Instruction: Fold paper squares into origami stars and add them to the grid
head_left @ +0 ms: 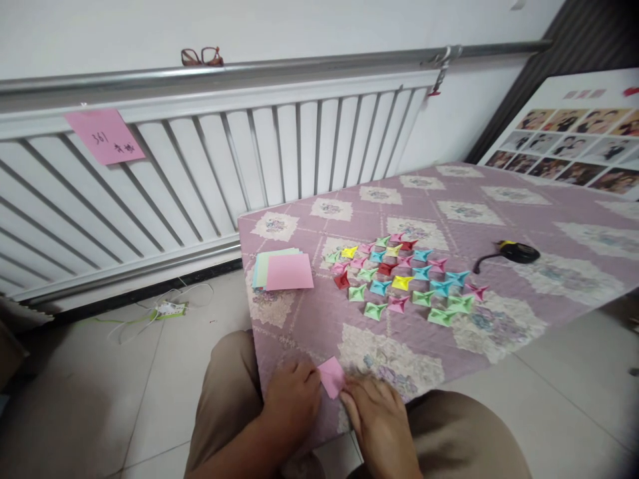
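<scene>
A small piece of pink paper (331, 378), with a crease across it, lies near the front edge of the table between my hands. My left hand (293, 399) is closed, its curled fingers gripping the left edge of the paper. At the paper's lower right corner, my right hand (378, 414) pinches it with thumb and fingers, and the fingertips are partly hidden. Beyond them stand several folded paper shapes (402, 283) in rows, coloured green, blue, pink, yellow and red. A stack of square paper sheets (289, 271), pink on top, lies to the left.
The table has a purple flowered cloth (319, 319). A black and yellow object with a strap (519, 251) lies at the right. A photo board (574, 143) stands behind. Along the wall runs a white radiator (279, 156), with glasses (202, 57) on the pipe above.
</scene>
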Demonstrator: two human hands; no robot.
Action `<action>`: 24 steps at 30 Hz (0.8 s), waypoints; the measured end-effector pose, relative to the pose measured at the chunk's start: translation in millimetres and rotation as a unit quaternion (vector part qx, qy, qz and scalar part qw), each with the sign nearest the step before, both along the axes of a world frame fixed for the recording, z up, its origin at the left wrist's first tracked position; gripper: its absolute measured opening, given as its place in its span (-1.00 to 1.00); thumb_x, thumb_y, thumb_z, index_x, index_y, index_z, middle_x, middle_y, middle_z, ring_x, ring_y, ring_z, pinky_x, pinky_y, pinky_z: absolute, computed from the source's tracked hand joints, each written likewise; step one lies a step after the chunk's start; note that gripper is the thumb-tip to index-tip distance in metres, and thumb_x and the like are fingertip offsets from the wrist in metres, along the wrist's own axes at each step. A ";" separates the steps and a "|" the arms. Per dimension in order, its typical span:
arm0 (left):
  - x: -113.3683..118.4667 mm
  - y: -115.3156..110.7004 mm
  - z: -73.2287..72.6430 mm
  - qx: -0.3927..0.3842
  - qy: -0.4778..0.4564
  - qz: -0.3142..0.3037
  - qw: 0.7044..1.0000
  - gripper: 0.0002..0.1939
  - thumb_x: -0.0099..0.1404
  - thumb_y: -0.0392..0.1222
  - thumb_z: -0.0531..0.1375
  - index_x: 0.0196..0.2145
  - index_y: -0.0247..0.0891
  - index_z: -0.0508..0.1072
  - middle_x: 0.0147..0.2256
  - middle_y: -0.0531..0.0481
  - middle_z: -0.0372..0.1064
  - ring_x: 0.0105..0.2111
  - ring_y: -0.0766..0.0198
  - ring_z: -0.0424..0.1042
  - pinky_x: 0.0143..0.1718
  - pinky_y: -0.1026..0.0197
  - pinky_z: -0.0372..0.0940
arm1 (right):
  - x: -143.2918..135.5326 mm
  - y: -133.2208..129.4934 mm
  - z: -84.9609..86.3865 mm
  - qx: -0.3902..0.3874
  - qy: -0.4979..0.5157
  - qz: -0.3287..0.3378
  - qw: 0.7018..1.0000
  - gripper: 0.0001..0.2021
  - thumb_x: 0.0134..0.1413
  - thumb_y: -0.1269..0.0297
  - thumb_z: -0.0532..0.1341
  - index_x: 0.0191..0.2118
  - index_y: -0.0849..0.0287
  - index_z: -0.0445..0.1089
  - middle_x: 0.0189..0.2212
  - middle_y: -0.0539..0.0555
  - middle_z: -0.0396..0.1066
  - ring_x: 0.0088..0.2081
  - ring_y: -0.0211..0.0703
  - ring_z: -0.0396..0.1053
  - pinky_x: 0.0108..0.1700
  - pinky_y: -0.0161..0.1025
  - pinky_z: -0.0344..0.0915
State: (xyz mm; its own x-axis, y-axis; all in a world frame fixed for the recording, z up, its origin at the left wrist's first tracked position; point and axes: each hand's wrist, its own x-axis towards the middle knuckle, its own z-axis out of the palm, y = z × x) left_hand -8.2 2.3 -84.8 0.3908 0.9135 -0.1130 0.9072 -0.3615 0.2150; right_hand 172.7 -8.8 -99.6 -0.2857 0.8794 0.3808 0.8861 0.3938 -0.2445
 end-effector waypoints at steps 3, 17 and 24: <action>3.0 11.2 8.1 -0.018 -0.029 0.043 0.998 -0.81 0.36 -0.16 0.04 -0.31 -0.23 0.42 -0.22 -0.05 0.35 -0.21 0.16 0.32 -0.21 0.13 0.20 | -7.7 13.2 5.9 -0.016 0.015 -0.043 0.999 -0.81 0.16 0.24 0.11 -0.45 0.07 0.37 -0.46 0.04 0.42 -0.34 -0.05 0.34 -0.20 -0.11 0.13; 3.6 35.7 22.8 -0.090 -0.092 0.069 0.989 -0.86 0.15 -0.28 0.14 -0.28 -0.21 0.34 -0.25 0.01 0.34 -0.23 0.19 0.32 -0.26 0.21 0.15 | -9.2 19.3 0.4 -0.032 0.050 -0.056 0.997 -0.93 0.02 0.29 0.23 -0.31 0.05 0.36 -0.39 0.03 0.38 -0.30 -0.04 0.31 -0.24 -0.13 0.13; 5.4 33.9 23.6 -0.079 -0.102 0.061 0.990 -0.88 0.14 -0.31 0.13 -0.31 -0.22 0.32 -0.26 0.02 0.35 -0.24 0.21 0.30 -0.26 0.22 0.14 | -7.8 17.4 -5.9 -0.061 0.057 -0.057 0.995 -0.72 0.04 0.28 0.24 -0.07 0.05 0.34 -0.24 0.08 0.39 -0.18 0.03 0.31 -0.15 -0.04 0.14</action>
